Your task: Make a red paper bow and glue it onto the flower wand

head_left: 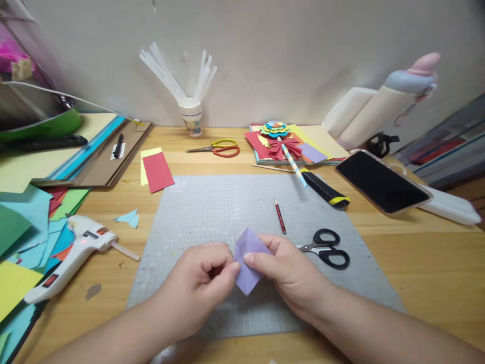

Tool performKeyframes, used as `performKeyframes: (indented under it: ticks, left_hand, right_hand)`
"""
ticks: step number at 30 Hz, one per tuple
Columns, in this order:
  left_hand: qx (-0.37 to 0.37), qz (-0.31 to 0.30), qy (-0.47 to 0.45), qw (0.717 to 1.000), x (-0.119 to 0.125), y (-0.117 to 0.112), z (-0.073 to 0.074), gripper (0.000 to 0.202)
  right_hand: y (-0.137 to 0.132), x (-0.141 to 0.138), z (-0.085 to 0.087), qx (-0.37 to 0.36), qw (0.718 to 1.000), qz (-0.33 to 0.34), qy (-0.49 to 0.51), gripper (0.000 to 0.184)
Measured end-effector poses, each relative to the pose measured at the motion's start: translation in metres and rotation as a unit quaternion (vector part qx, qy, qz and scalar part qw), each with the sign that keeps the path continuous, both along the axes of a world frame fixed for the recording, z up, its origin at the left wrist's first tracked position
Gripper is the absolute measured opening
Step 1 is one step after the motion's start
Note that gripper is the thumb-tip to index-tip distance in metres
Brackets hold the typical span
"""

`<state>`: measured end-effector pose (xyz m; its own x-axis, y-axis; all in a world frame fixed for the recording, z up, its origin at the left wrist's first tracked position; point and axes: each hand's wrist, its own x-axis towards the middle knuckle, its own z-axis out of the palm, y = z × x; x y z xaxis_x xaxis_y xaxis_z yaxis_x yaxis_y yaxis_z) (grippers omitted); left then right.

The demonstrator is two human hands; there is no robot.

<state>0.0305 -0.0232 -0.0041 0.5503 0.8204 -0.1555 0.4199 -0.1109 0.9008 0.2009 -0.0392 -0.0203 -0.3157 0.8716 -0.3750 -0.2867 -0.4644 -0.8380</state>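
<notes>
A folded piece of purple paper (247, 253) is held up over the grey cutting mat (212, 202), its creases running to a point at top and bottom. My left hand (206, 275) pinches its left edge between thumb and curled forefinger. On the other side my right hand (284, 265) grips it, thumb flat on the front and fingers behind. Black-handled scissors (329, 247) lie on the mat just right of my right hand, their blades partly hidden by it. A short red and black pencil (279, 216) rests beyond my hands.
At left are a white glue gun (76, 258), a light-blue paper scrap (129, 218) and coloured papers (30, 222). Further back stand red-handled scissors (223, 147), a cup (192, 119) of glue sticks and a paper flower (276, 129). A phone (382, 181) and utility knife (324, 188) lie right.
</notes>
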Motion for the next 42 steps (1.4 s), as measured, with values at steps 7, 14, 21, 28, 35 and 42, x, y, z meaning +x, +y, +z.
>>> performKeyframes:
  ticks: [7,14,21,28,35,42]
  left_hand:
    - [-0.106,0.017,-0.057,0.993,-0.002,0.003,-0.004,0.029]
    - [-0.024,0.085,-0.069,0.994,-0.001,0.001,-0.007,0.020]
    - [0.103,0.070,-0.021,0.992,-0.003,0.000,-0.011,0.014]
    - [0.328,-0.007,0.066,0.942,-0.008,-0.005,-0.012,0.010]
    - [0.428,-0.059,0.064,0.900,-0.006,-0.010,0.000,0.016]
    - [0.373,-0.034,0.005,0.927,-0.007,-0.010,0.010,0.015]
  right_hand:
    - [0.001,0.000,0.002,-0.006,0.999,0.035,-0.023,0.019]
    - [0.001,-0.003,0.002,0.019,0.995,0.052,-0.082,0.017]
    - [-0.002,-0.002,-0.001,0.171,0.965,-0.006,-0.199,0.010]
    - [-0.007,0.008,0.002,0.531,0.738,0.032,-0.414,0.009]
    - [-0.008,0.013,0.013,0.654,0.585,0.040,-0.478,0.009]
    - [-0.004,0.018,0.017,0.657,0.571,-0.007,-0.493,0.005]
